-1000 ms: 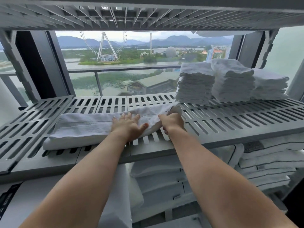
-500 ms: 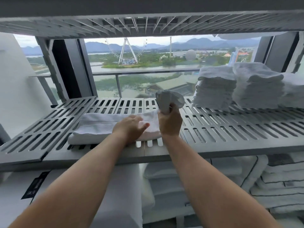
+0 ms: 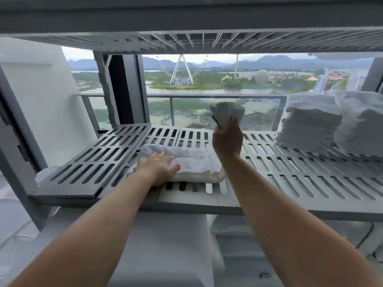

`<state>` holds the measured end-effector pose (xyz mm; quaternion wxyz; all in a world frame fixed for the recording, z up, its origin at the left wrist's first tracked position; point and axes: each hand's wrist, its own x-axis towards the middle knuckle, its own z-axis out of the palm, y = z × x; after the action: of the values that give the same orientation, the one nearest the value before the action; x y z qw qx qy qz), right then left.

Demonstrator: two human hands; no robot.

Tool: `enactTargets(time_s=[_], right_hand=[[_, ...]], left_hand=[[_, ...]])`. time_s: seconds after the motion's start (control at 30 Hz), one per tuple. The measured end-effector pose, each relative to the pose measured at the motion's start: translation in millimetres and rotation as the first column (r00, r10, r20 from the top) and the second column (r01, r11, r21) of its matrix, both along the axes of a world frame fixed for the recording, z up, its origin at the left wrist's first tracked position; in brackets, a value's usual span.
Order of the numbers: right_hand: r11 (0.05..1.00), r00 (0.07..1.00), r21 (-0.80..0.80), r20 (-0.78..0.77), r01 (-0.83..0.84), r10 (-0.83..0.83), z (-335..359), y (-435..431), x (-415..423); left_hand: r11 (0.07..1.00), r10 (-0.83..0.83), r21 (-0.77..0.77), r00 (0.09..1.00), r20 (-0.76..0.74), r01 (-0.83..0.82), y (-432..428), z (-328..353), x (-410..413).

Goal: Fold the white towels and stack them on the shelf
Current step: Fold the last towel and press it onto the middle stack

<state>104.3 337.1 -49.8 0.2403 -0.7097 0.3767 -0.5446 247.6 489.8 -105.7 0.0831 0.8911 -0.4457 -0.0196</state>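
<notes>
One towel (image 3: 196,163) under left hand (image 3: 158,168), in right hand (image 3: 227,139); two folded stacks (image 3: 308,123) nearby.

The left hand (image 3: 158,169) presses flat on the white towel (image 3: 196,162) lying on the slatted shelf (image 3: 290,183). Above the towel's right end, the right hand (image 3: 228,139) grips bunched cloth (image 3: 227,112) (the join is hidden). Further right of the towel stand folded stacks (image 3: 308,123).

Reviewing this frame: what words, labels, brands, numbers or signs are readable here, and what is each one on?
No text can be read.
The towel, the folded stacks and the shelf show no print.
A small dark mark on the white item below the shelf is too small to read.
</notes>
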Motion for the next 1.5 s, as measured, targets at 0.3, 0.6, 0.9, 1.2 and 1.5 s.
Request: enactTargets(time_s=[0.3, 0.6, 0.9, 1.2, 1.5], right_hand=[[0.817, 0.720, -0.329, -0.679, -0.474, 0.145, -54, 89, 85], [0.796, 0.766, -0.399, -0.631, -0.455, 0.122, -59, 110, 110], [0.726, 0.684, -0.396, -0.716, -0.562, 0.138, -65, 107, 97], [0.702, 0.609, -0.301, -0.757, -0.646, 0.236, -73, 108, 94], [0.701, 0.762, -0.443, -0.608, -0.559, 0.223, -80, 116, 80]], left_hand=[[0.607, -0.425, -0.528, 0.320, -0.847, -0.593, 29, 32, 66], [0.622, -0.476, -0.504, 0.222, -0.851, -0.600, 24, 21, 89], [0.717, -0.295, -0.625, 0.677, -0.674, -0.309, 30, 24, 101], [0.885, -0.153, -0.458, 0.981, -0.122, 0.081, 27, 41, 100], [0.904, -0.329, -0.335, 0.932, -0.152, 0.265, -29, 52, 89]])
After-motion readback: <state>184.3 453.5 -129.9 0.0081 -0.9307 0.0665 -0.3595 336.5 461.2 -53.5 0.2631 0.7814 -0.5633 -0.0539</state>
